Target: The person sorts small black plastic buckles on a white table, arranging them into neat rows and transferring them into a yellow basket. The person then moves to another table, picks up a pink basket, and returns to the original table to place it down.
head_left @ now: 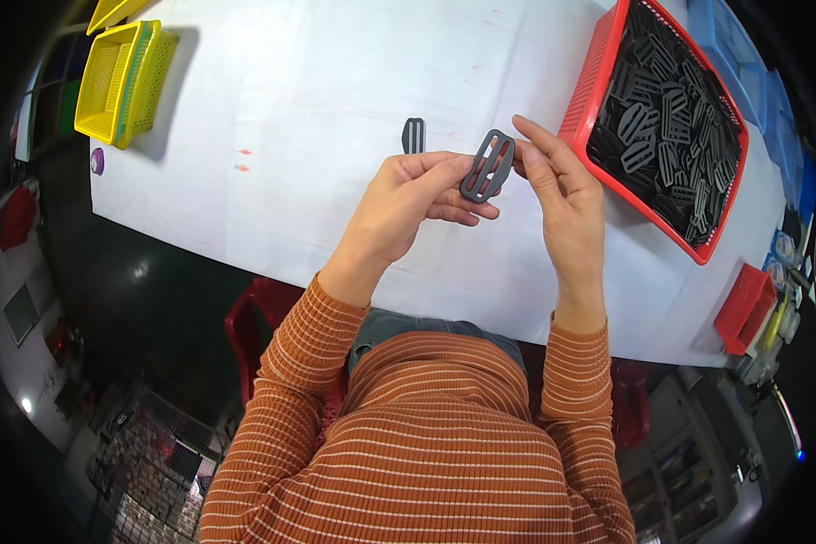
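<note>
A dark grey slide buckle with long slots is held up above the white table, tilted. My left hand is closed on its left side, thumb on the upper face and fingers beneath. Right beside the buckle's other edge is my right hand, its index finger stretched out and its thumb apart. Whether a right fingertip touches the buckle's edge I cannot tell. A second slide buckle lies on the table just beyond my left hand, partly hidden by it.
A red basket full of similar dark buckles stands at the right. Yellow baskets are stacked at the far left of the white table. A small red tray sits by the right edge, with blue bins behind the red basket.
</note>
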Tool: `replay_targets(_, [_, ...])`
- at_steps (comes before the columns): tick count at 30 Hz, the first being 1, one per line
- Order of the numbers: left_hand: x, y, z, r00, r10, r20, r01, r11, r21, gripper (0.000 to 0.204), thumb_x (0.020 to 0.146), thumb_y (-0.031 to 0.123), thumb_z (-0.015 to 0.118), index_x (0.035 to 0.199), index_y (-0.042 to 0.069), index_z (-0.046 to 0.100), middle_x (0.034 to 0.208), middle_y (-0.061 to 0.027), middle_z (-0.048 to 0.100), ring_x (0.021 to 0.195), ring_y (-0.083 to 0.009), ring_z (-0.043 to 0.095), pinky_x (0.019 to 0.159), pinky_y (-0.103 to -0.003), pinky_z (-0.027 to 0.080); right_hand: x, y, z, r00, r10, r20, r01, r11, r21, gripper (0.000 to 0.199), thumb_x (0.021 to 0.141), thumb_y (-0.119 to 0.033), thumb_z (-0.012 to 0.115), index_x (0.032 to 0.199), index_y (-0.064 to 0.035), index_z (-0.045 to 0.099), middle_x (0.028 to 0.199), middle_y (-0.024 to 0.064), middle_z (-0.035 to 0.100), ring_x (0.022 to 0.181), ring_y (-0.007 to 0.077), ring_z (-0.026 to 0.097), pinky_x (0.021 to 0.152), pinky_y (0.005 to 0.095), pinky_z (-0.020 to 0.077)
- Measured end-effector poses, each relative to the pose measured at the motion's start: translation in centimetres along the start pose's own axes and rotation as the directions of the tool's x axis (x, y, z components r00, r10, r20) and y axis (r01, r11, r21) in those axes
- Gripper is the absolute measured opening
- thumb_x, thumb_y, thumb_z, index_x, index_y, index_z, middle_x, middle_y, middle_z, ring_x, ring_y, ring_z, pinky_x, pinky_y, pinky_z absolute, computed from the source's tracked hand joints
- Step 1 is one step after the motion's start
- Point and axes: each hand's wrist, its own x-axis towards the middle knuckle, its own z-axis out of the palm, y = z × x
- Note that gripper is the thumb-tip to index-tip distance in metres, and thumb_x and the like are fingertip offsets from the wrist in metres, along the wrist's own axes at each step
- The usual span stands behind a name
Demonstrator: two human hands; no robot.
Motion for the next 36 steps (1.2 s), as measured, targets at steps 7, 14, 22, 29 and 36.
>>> replay_targets(7, [-0.3,-1.8,1.5,0.994,-0.006,0.106,0.037,0.955,-0.294,0.053,0.101,0.036,0.036,0.135,-0.005,0.04,0.128,-0.0187,0.054,0.109,-0.0246,0.06,0.091,-0.037,0.05,-2.0,0.1,-0.5,0.805,-0.594,-0.013,0.549,0.752,-0.366,0.02,0.073,0.004,0.069,0.091,-0.0059,0.069,0.092,0.0069,0.07,0.087,0.021,0.065,0.075,0.0307,0.0506])
replay_targets(14, [-0.7,-1.9,2.3,0.97,0.076,0.232,0.015,0.93,-0.367,0.064,0.101,0.045,0.02,0.142,-0.004,0.029,0.137,-0.022,0.046,0.121,-0.0292,0.051,0.101,-0.041,0.043,-4.7,2.6,-0.6,0.73,-0.677,0.092,0.594,0.563,-0.575,0.023,0.066,0.001,0.073,0.084,-0.0115,0.068,0.109,0.0049,0.063,0.106,0.0279,0.057,0.086,0.0365,0.0478])
replay_targets(22, [-0.8,-1.5,2.3,0.967,0.067,0.244,0.049,0.897,-0.44,0.065,0.101,0.045,0.019,0.144,-0.004,0.024,0.142,-0.0241,0.037,0.129,-0.033,0.043,0.105,-0.043,0.039,-4.8,2.8,-1.2,0.749,-0.659,0.068,0.577,0.598,-0.557,0.022,0.071,0.001,0.073,0.09,-0.0088,0.066,0.111,0.0068,0.061,0.105,0.0292,0.057,0.087,0.0376,0.0482])
replay_targets(29, [-1.0,-2.0,1.8,0.971,0.113,0.21,-0.039,0.944,-0.327,0.053,0.101,0.029,0.035,0.142,-0.005,0.028,0.142,-0.0215,0.04,0.126,-0.0278,0.048,0.104,-0.039,0.041,-5.1,1.5,-0.5,0.787,-0.567,0.242,0.523,0.405,-0.75,0.037,0.078,-0.019,0.071,0.114,-0.0106,0.064,0.111,0.0045,0.059,0.109,0.0265,0.053,0.094,0.0459,0.0408])
replay_targets(36, [-1.6,-2.4,2.2,0.996,0.034,0.085,-0.011,0.966,-0.258,0.044,0.1,0.018,0.039,0.137,-0.005,0.038,0.136,-0.0185,0.048,0.12,-0.0212,0.052,0.098,-0.034,0.046,-4.9,1.3,1.1,0.887,-0.4,0.229,0.392,0.393,-0.832,0.048,0.076,-0.037,0.068,0.116,-0.012,0.064,0.101,0.0011,0.057,0.11,0.022,0.051,0.102,0.0529,0.0306])
